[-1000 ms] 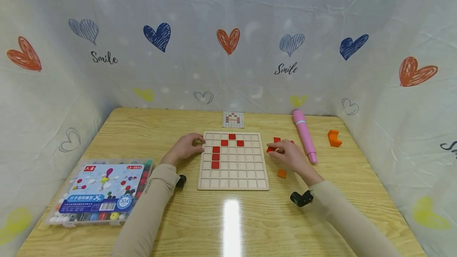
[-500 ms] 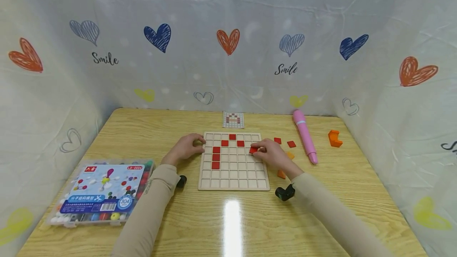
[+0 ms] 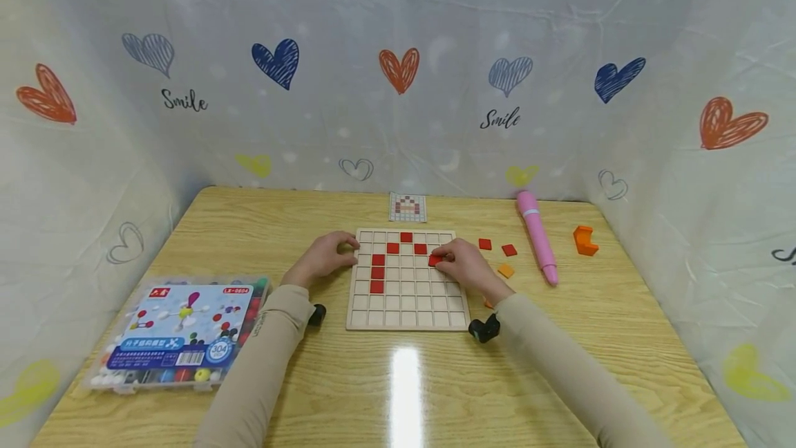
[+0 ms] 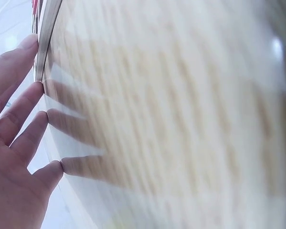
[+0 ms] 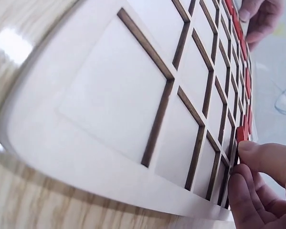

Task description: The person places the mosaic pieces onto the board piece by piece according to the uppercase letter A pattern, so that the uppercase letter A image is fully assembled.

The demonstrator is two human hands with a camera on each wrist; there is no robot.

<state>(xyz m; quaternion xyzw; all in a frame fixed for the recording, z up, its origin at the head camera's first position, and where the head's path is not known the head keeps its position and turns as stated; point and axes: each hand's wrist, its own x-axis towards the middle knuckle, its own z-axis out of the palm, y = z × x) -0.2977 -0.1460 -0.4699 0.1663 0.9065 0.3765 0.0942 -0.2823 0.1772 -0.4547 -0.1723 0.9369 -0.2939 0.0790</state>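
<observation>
The wooden grid board (image 3: pixel 408 303) lies flat on the table, with several red square tiles (image 3: pixel 377 273) set in its cells. My right hand (image 3: pixel 468 265) pinches one more red tile (image 3: pixel 434 261) between thumb and fingers, low over the board's right side. In the right wrist view that tile (image 5: pixel 241 134) shows at the thumb tip; whether it sits in a cell is hard to tell. My left hand (image 3: pixel 322 258) rests at the board's left edge. Seen from the left wrist, its thumb and a fingertip touch the board's rim (image 4: pixel 48 29), the fingers spread loosely.
Behind the board lies a small pattern card (image 3: pixel 408 207). Two loose red tiles (image 3: pixel 485 244), an orange tile (image 3: pixel 506 270), a pink marker-shaped stick (image 3: pixel 537 237) and an orange bracket-like piece (image 3: pixel 585 240) are to the right. A plastic box of molecule-model parts (image 3: pixel 177 330) stands at the left.
My right hand has carried the red tile leftward from the loose tiles onto the board's right side, shifting slightly farther left since half a second ago. My left hand has stayed put.
</observation>
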